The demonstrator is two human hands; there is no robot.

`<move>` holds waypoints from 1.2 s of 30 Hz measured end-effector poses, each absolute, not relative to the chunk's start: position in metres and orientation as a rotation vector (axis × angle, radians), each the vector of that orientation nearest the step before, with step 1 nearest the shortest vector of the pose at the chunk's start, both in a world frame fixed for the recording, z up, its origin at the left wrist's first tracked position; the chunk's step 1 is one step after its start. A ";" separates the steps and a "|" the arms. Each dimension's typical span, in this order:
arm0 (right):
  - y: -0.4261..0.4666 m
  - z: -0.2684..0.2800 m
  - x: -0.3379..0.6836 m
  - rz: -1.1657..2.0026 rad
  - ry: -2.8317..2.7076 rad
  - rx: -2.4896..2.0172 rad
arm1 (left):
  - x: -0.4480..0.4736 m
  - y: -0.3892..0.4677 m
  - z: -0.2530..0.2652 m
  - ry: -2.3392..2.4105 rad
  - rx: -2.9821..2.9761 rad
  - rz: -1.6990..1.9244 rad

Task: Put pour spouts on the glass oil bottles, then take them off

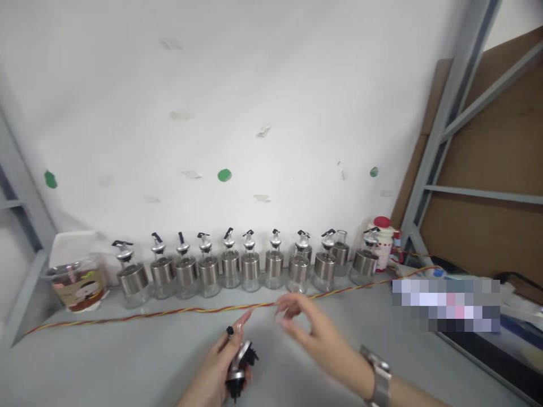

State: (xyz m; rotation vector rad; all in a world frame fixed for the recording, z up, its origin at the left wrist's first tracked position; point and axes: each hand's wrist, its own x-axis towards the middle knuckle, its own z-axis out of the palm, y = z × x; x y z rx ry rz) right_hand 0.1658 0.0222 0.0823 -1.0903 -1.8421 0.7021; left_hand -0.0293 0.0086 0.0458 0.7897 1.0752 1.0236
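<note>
My left hand (223, 356), low in the middle of the head view, is closed around silver-and-black pourer stoppers (236, 377). At least two show, and the fingers partly hide them. To its right, my right hand (307, 322) hovers above the table with fingers curved and apart, nothing between them; it is slightly blurred. Beyond both hands stands a row of glass bottles with brushed metal sleeves (250, 267), most topped with similar pourers. Toward the right, one bottle (340, 257) in the back has a bare glass neck.
A twisted red-and-yellow cord (190, 310) runs across the grey table (127, 356) before the bottles. A printed container (80, 288) sits far left; a white bottle with a red lid (383, 249) stands right. Metal frame posts (441, 124) flank the white wall. Plastic-wrapped items lie right.
</note>
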 end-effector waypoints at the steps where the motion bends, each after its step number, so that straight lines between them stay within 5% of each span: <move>1: 0.014 0.081 0.150 0.836 -1.866 -1.056 | -0.031 0.009 0.043 1.080 0.836 1.035; 6: 0.014 0.080 0.108 1.162 -2.003 -0.989 | -0.042 0.014 0.046 1.020 0.978 1.133; 11: 0.036 0.096 0.094 0.926 -2.310 -0.873 | -0.046 0.017 0.055 1.048 0.919 1.236; 18: 0.047 0.115 0.121 0.922 -2.002 -1.048 | -0.040 0.015 0.055 1.062 0.749 1.224; 24: 0.078 0.070 0.186 0.574 -1.277 -1.240 | -0.044 0.022 0.056 1.093 0.638 1.207; 36: 0.126 0.017 0.179 0.645 -1.407 -1.290 | -0.048 0.031 0.043 1.180 0.504 1.260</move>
